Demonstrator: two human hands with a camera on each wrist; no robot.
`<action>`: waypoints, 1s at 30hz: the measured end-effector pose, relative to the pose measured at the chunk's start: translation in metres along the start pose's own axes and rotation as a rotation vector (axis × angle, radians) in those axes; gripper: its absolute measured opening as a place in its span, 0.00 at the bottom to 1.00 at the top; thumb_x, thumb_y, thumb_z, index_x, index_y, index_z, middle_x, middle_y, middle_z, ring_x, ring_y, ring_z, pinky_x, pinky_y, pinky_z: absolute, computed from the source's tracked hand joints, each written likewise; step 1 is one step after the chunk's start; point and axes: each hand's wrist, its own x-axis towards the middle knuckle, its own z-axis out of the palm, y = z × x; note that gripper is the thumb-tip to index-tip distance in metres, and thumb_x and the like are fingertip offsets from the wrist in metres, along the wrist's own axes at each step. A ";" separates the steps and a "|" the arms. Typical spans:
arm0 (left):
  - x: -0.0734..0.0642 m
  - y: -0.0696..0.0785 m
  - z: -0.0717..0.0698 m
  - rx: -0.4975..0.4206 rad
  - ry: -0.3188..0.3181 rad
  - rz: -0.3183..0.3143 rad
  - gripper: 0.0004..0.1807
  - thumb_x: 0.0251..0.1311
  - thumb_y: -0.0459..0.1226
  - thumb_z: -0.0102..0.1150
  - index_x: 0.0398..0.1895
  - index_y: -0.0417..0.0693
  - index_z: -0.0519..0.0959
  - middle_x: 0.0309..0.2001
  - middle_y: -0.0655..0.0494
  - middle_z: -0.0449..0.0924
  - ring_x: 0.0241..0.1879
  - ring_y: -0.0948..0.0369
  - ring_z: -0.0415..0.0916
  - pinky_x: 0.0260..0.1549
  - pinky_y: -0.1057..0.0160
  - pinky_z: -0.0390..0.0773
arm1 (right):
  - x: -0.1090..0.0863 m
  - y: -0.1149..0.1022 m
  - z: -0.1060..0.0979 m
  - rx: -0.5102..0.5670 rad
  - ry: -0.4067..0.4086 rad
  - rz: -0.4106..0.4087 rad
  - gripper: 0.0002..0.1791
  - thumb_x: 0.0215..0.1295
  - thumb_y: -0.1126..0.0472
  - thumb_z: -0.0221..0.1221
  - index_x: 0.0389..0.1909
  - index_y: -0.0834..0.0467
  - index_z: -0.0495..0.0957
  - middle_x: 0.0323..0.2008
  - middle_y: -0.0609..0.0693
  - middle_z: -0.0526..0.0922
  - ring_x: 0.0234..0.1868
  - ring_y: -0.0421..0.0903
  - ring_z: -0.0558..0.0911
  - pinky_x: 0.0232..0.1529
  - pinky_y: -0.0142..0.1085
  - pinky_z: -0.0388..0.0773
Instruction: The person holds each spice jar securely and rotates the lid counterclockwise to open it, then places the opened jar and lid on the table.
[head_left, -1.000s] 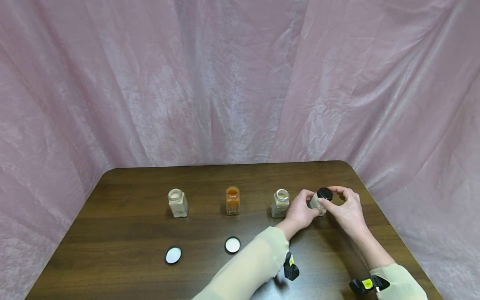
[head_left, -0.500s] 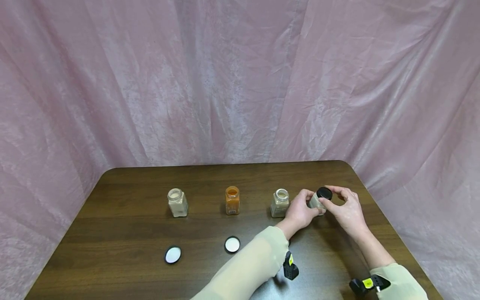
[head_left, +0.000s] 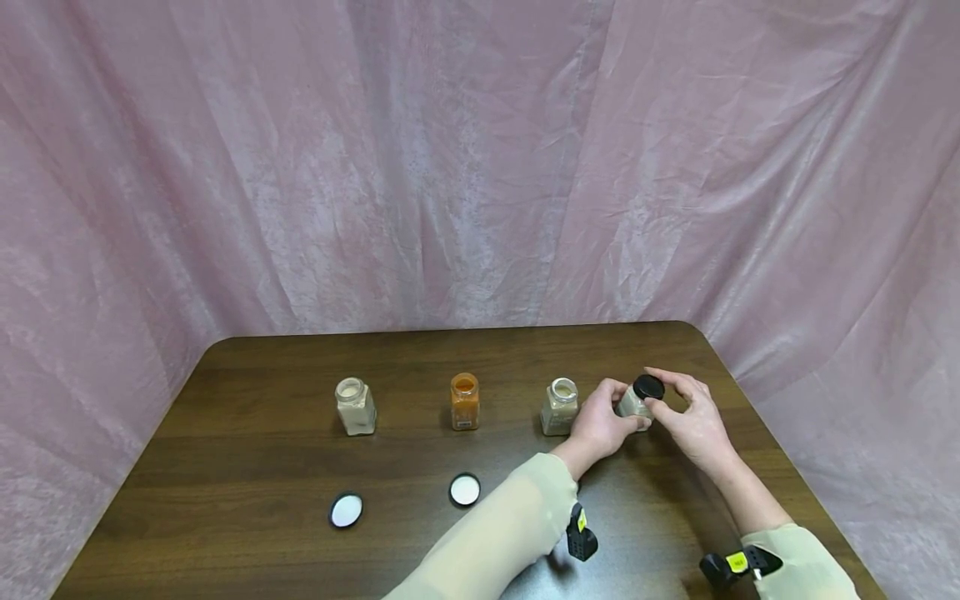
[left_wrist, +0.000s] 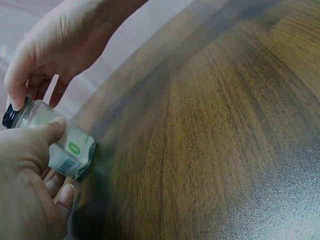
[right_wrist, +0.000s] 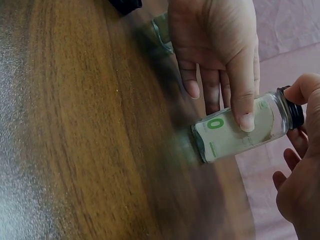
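At the table's right side, a square glass jar point(head_left: 634, 405) of pale powder leans slightly, topped by a black lid point(head_left: 648, 387). My left hand point(head_left: 600, 423) grips the jar's body, with its thumb point(left_wrist: 52, 129) across the label. The right hand point(head_left: 693, 423) pinches the lid between thumb and fingers. In the right wrist view, a green mark shows on the pale label point(right_wrist: 216, 123), near the jar's base. Just left of my left hand stands a lidless jar point(head_left: 560, 414) of pale powder.
Farther left stand an orange-filled jar point(head_left: 465, 408) and another pale jar point(head_left: 357, 412), both lidless. Two lids lie white side up nearer the front, one in the middle point(head_left: 465, 490) and one at left point(head_left: 346, 510). A pink curtain point(head_left: 450, 167) hangs behind the wooden table point(head_left: 247, 467).
The fingers of my right hand have shifted slightly around the lid, up and to the left. My left hand and the jar have stayed in place.
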 end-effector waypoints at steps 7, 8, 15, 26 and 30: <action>-0.001 0.002 -0.002 -0.011 0.003 0.012 0.26 0.50 0.40 0.81 0.51 0.54 0.78 0.44 0.65 0.84 0.44 0.67 0.78 0.44 0.69 0.73 | 0.003 -0.002 0.000 0.011 -0.028 0.011 0.26 0.68 0.64 0.63 0.67 0.57 0.76 0.66 0.58 0.72 0.68 0.58 0.61 0.62 0.62 0.58; -0.001 0.002 -0.002 -0.010 0.003 0.013 0.26 0.50 0.40 0.81 0.51 0.54 0.78 0.44 0.65 0.84 0.44 0.67 0.78 0.44 0.69 0.73 | 0.003 -0.002 0.000 0.012 -0.032 0.014 0.26 0.68 0.65 0.62 0.67 0.57 0.76 0.66 0.58 0.72 0.68 0.59 0.60 0.63 0.62 0.58; -0.001 0.001 -0.001 -0.007 0.005 0.014 0.26 0.50 0.40 0.81 0.51 0.54 0.78 0.44 0.66 0.84 0.45 0.67 0.79 0.44 0.69 0.74 | 0.003 -0.003 0.000 0.034 -0.044 0.021 0.30 0.64 0.69 0.60 0.69 0.59 0.74 0.67 0.58 0.71 0.69 0.57 0.59 0.63 0.60 0.58; 0.000 0.000 0.000 0.017 -0.004 -0.003 0.27 0.51 0.42 0.81 0.53 0.55 0.78 0.45 0.67 0.83 0.45 0.67 0.78 0.44 0.69 0.73 | 0.004 -0.005 0.000 0.077 -0.024 -0.040 0.37 0.66 0.69 0.62 0.76 0.56 0.64 0.66 0.61 0.74 0.68 0.53 0.58 0.64 0.47 0.57; 0.001 -0.001 0.000 0.020 -0.005 -0.010 0.27 0.51 0.43 0.81 0.53 0.55 0.78 0.45 0.67 0.82 0.45 0.67 0.77 0.44 0.69 0.74 | 0.003 -0.007 -0.004 0.085 -0.021 -0.021 0.38 0.69 0.63 0.65 0.77 0.54 0.62 0.67 0.60 0.72 0.71 0.56 0.57 0.67 0.55 0.55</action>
